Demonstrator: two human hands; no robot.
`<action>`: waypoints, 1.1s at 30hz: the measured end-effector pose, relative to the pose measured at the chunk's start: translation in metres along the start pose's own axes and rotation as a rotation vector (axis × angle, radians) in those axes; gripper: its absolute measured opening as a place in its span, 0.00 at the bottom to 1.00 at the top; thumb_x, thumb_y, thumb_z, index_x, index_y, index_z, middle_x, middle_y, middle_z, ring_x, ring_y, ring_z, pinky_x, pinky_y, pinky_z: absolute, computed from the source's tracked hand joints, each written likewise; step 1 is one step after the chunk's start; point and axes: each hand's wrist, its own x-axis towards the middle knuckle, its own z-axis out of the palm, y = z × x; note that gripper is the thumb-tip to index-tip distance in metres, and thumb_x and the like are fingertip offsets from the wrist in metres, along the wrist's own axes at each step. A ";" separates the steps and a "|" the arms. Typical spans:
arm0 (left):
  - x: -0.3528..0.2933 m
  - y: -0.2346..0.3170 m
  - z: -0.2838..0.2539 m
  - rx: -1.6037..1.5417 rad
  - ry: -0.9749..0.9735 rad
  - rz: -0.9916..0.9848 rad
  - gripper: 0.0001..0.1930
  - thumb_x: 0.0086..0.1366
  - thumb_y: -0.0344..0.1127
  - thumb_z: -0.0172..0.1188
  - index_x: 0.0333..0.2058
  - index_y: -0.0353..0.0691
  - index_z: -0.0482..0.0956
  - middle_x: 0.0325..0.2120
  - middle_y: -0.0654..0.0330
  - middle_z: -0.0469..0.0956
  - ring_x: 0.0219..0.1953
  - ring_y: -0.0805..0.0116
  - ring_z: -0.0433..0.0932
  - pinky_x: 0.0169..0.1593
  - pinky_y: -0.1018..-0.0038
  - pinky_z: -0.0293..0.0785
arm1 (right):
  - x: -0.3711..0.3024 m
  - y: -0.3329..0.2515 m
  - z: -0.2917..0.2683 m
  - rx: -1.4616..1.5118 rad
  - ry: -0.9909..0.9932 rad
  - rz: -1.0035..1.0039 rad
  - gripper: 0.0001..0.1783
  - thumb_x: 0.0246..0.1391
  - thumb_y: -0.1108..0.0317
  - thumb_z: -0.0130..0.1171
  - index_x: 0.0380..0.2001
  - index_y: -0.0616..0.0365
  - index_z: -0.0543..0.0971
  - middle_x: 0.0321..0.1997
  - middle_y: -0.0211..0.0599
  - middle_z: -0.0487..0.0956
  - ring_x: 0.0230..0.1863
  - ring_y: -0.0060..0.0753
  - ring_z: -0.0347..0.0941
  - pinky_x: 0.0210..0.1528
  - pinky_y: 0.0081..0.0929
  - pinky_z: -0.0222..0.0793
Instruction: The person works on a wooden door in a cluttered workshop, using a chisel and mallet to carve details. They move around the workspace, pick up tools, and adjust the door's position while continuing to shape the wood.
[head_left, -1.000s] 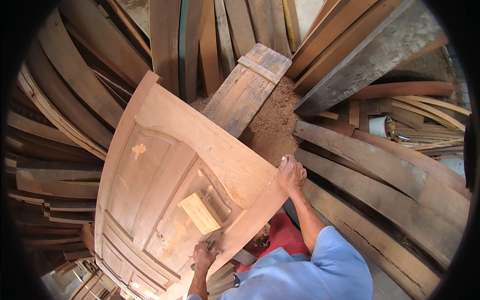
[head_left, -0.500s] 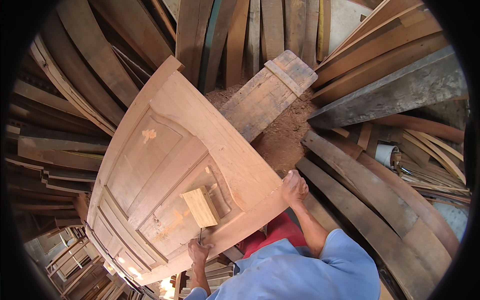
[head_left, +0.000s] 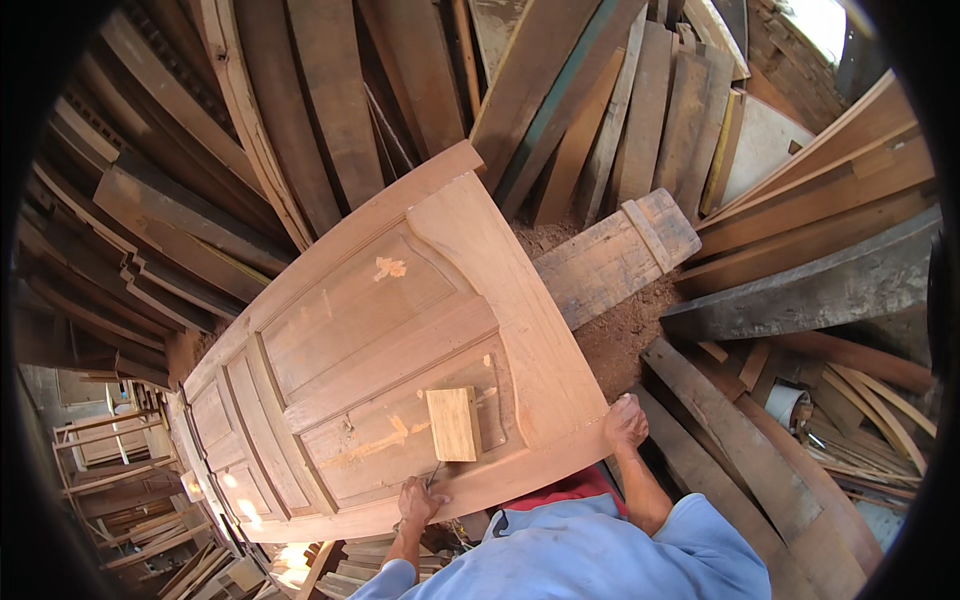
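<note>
Gripping the near right corner of the panelled wooden door (head_left: 400, 340), the right hand (head_left: 626, 422) steadies it; the left hand (head_left: 420, 500) pinches a thin tool against its near rail. Work best kept slow, door held flat.

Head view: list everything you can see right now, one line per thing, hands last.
panelled door: one, light brown wood, lying flat at centre.
wood block: one, pale yellow, resting on the door's near panel.
short beam: one, weathered grey-brown, on the sawdust right of the door.
sawdust: one patch, reddish brown, on the ground right of the door.
planks: many, dark brown and grey, leaning and stacked all around.
roll: one, white, among boards at right; its kind is unclear.
wooden frames: several, pale, lower left.
left hand: on the door's near edge, gripping a thin tool.
right hand: on the door's near right corner.
</note>
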 end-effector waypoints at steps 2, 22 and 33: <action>0.001 0.001 -0.006 0.001 -0.050 -0.001 0.27 0.38 0.50 0.80 0.31 0.37 0.81 0.38 0.50 0.78 0.47 0.49 0.76 0.51 0.59 0.73 | 0.000 -0.002 -0.002 -0.019 -0.013 0.022 0.24 0.63 0.52 0.40 0.39 0.59 0.79 0.41 0.56 0.81 0.46 0.63 0.77 0.49 0.54 0.70; 0.022 -0.022 0.004 -0.296 -0.084 -0.012 0.26 0.43 0.49 0.77 0.31 0.35 0.78 0.30 0.49 0.78 0.37 0.46 0.79 0.42 0.59 0.75 | 0.012 0.004 0.010 -0.129 -0.074 -0.012 0.26 0.62 0.51 0.37 0.39 0.56 0.81 0.43 0.55 0.82 0.48 0.63 0.77 0.51 0.54 0.70; 0.107 0.025 -0.047 -0.218 0.531 -0.247 0.16 0.58 0.33 0.62 0.38 0.31 0.67 0.36 0.40 0.72 0.41 0.41 0.73 0.45 0.51 0.67 | 0.063 0.053 0.016 0.161 -0.558 -0.350 0.24 0.58 0.60 0.37 0.36 0.61 0.82 0.41 0.53 0.82 0.46 0.57 0.78 0.52 0.45 0.71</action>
